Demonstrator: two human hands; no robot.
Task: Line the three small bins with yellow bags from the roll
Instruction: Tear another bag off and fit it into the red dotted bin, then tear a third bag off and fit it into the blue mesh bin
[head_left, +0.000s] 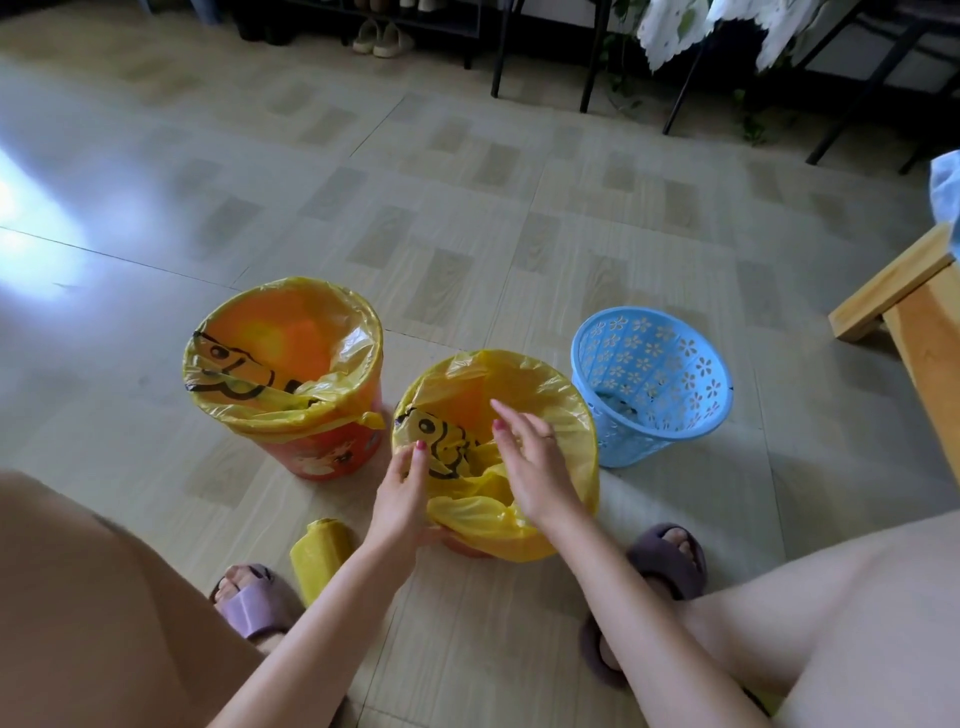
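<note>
Three small bins stand on the floor. The orange bin (322, 452) at the left wears a yellow bag (283, 353) folded over its rim. The middle bin (467, 546) is almost hidden under its yellow bag (561, 410). My left hand (400, 499) pinches that bag's near-left rim. My right hand (530, 467) hovers over the bag's mouth with fingers spread and nothing in it. The blue lattice bin (654, 384) at the right has no bag. The yellow roll of bags (317, 556) lies on the floor beside my left foot.
My knees and feet in purple slippers (254, 603) frame the bins. A wooden bench (914, 306) stands at the right. Dark table and chair legs (592, 57) and a pair of shoes (382, 39) line the far side of the tiled floor.
</note>
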